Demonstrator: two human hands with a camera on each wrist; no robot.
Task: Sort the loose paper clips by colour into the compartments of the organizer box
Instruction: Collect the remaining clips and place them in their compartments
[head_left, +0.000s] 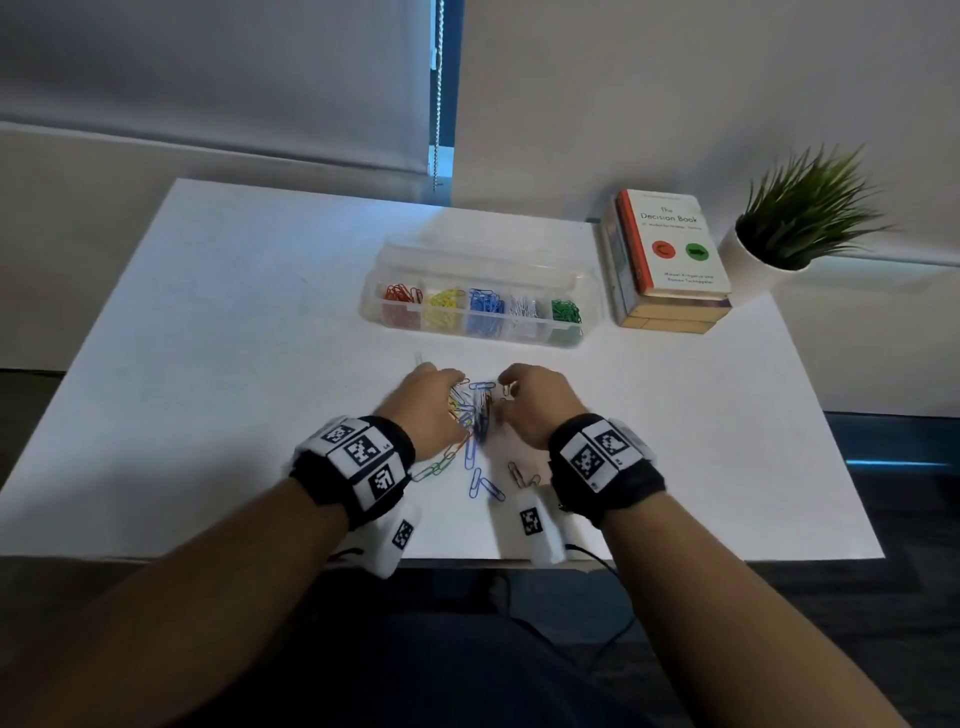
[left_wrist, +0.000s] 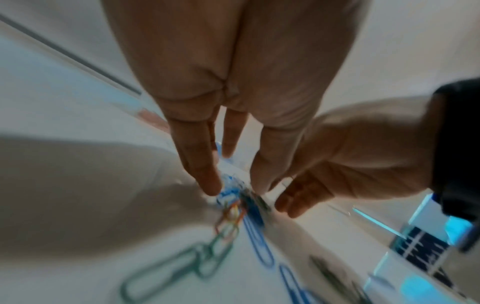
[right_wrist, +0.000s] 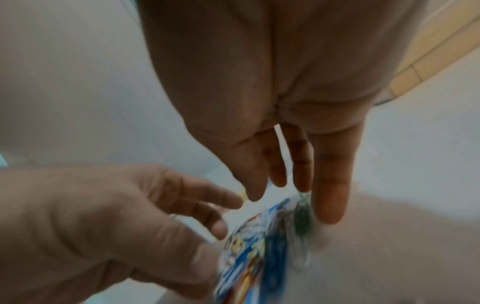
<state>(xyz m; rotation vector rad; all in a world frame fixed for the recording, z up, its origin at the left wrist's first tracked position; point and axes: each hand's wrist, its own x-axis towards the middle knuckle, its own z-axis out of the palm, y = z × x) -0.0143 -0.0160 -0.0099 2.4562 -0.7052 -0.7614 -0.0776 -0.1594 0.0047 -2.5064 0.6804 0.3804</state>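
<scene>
Clips (head_left: 474, 410) piled between both hands.
Left hand (head_left: 429, 402) and right hand (head_left: 535, 402) flank them, fingers loosely spread, on the white table (head_left: 234, 322); box (head_left: 480, 306) beyond.

Bare forearms; black wristbands (head_left: 358, 467) bearing white square-coded tags, cables trailing.

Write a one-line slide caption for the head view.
Both hands, left and right, flank a mixed clip pile before the organizer box, already part-filled by colour.
</scene>
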